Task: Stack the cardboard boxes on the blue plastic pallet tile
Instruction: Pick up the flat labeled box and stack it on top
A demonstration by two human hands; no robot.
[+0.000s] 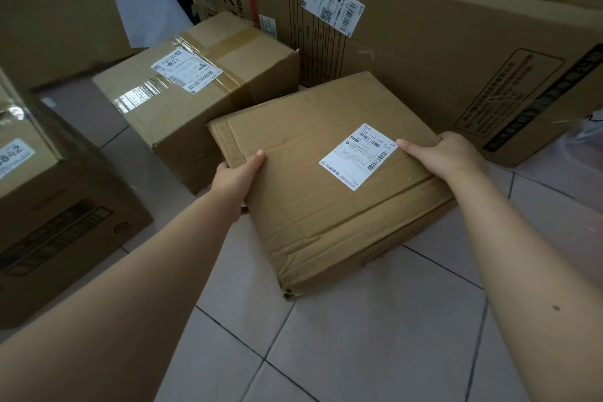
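Note:
A flat, creased cardboard box (pixel 313 179) with a white shipping label on top is tilted above the tiled floor in the middle of the view. My left hand (pixel 236 181) grips its left edge, thumb on top and fingers underneath. Along the box's right edge my right hand (pixel 440 153) holds on, its thumb lying beside the label. No blue pallet tile is in view.
A taped box (pixel 195 98) with a label stands just behind the held one. A printed box (pixel 49 206) stands at the left. A very large carton (pixel 456 42) fills the back right, with more cartons behind. Pale floor tiles (pixel 375 336) lie in the foreground.

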